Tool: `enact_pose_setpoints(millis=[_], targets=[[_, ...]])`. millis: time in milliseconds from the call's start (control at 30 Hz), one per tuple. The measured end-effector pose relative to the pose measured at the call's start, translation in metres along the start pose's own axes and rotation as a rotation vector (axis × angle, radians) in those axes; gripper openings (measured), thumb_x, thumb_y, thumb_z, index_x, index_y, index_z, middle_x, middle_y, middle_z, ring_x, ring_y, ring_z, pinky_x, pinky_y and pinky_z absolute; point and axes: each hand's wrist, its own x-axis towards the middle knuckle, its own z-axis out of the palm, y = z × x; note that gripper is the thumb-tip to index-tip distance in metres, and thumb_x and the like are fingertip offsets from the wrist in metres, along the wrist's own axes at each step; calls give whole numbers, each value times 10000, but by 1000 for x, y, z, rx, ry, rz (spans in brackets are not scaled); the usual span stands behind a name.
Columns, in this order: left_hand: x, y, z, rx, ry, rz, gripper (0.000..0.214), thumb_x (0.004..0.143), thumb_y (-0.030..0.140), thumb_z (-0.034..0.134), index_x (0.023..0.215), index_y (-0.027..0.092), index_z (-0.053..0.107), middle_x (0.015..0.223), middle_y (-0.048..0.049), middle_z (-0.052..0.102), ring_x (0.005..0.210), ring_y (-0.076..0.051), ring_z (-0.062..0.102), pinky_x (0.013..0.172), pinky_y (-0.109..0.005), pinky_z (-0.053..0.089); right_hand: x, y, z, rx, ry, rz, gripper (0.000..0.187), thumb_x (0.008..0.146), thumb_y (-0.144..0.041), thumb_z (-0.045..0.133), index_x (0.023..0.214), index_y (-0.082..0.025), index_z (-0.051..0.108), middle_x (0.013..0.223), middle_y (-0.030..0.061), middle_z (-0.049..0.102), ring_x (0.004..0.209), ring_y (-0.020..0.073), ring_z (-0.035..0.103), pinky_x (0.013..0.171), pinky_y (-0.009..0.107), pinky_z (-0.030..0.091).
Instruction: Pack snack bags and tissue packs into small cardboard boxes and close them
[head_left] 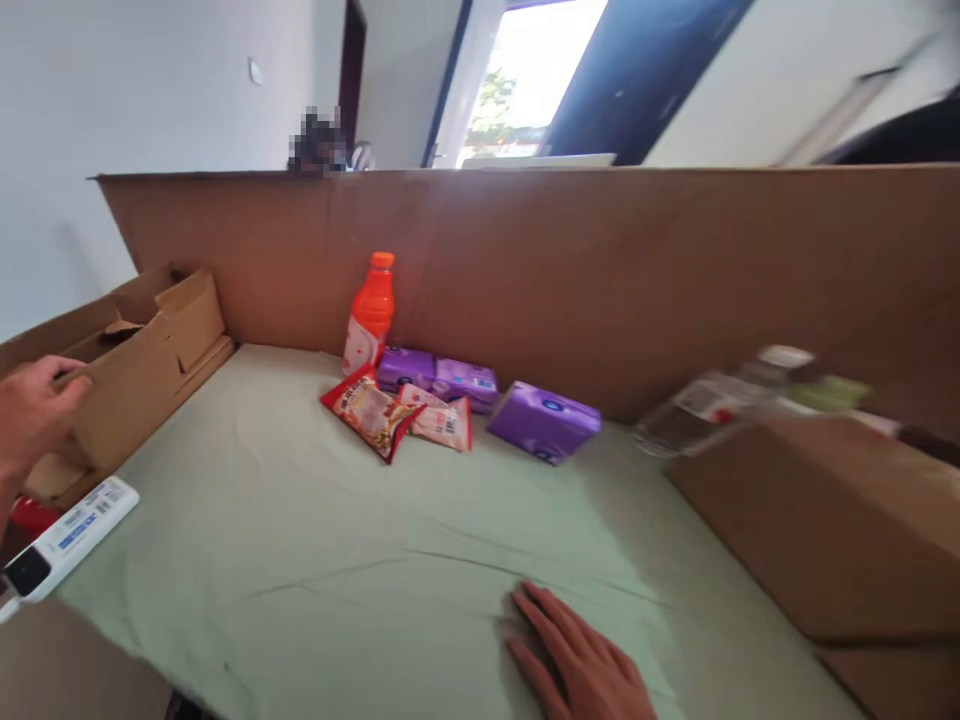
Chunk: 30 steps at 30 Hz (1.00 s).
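Observation:
My left hand [41, 405] is at the near end of a long open cardboard box [142, 385] on the left, its fingers curled over the top edge of the wall. On the green cloth [315, 560] at the front, my right hand [585, 655] rests with its fingers stretched out, holding nothing. Toward the back stands an orange bottle [371, 315]. Near its base lie a red-and-brown snack packet [370, 410] and a pink packet [439, 420]. Purple packs [405, 368], [465, 382] sit behind them, and another purple pack [546, 420] is to their right.
A tall cardboard panel [525, 270] closes off the back. On the right, a cardboard box [825, 520] has a blurred clear bottle [697, 410] leaning beside it. A white power strip-like device [79, 530] lies at the left front edge. A person's head [319, 142] shows beyond the panel.

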Motion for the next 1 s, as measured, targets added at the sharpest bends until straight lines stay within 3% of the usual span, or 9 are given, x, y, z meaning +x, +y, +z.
enact_pose_setpoints(millis=[67,167,300,400,500,633,733,867,1000], targets=[[-15,24,9,-63,-39,93,285,810,481,484,872,262,656,651,24,575,648,-216,609,785,-386,536,2,-9,-1,13,55,25,467,937,-435,417,1256,-231,689,1376,114,630,1241,319,604,985,519,509],[-47,74,16,-251,-144,404,333,877,494,484,911,223,675,815,23,671,722,-168,643,754,-319,543,4,-22,-7,84,123,12,397,946,-406,448,1189,-241,716,1398,132,605,1203,326,629,944,513,538],[-101,148,18,-531,-369,794,129,903,256,555,892,223,680,800,-28,707,756,-175,668,700,-280,566,4,-44,-31,250,219,-17,420,941,-381,515,1337,-271,603,1502,127,498,1307,340,550,978,514,532],[-137,185,16,-631,-609,945,231,893,73,505,935,241,659,804,-22,701,813,-181,666,887,-348,565,0,-59,-53,382,197,-33,617,938,-380,538,1521,-273,366,1544,135,444,1376,330,482,1037,502,505],[-161,194,15,-636,-616,968,312,862,46,533,1034,276,654,985,-35,719,1054,-225,659,1048,-457,504,-7,-65,-67,458,108,-42,707,926,-403,556,1560,-249,286,1481,151,520,1326,344,535,1022,504,520],[-188,177,32,-762,-325,639,709,773,248,744,1416,339,458,1544,-101,424,1419,-363,410,1137,-619,382,-13,-61,-62,494,-2,53,635,919,-422,552,1499,-204,414,1322,158,647,1227,358,614,978,511,548],[-217,157,60,-932,-303,270,962,744,478,788,1541,296,281,1618,-145,296,1470,-385,332,1179,-598,327,-15,-56,-44,509,31,7,610,924,-421,530,1481,-188,442,1342,169,638,1206,350,633,955,484,569],[-261,133,100,-978,-455,-162,1087,654,660,788,1525,216,314,1489,-206,481,1382,-394,470,1114,-528,448,-12,-53,-24,510,-18,-79,658,908,-395,548,1525,-220,403,1439,146,570,1290,350,570,1014,513,529],[-286,121,116,-990,-345,-404,926,703,587,782,1457,196,414,1371,-175,588,1301,-361,558,1091,-495,480,20,-45,-36,624,-105,-121,509,895,-362,532,1386,-240,586,1350,121,648,1225,322,628,993,485,546]])
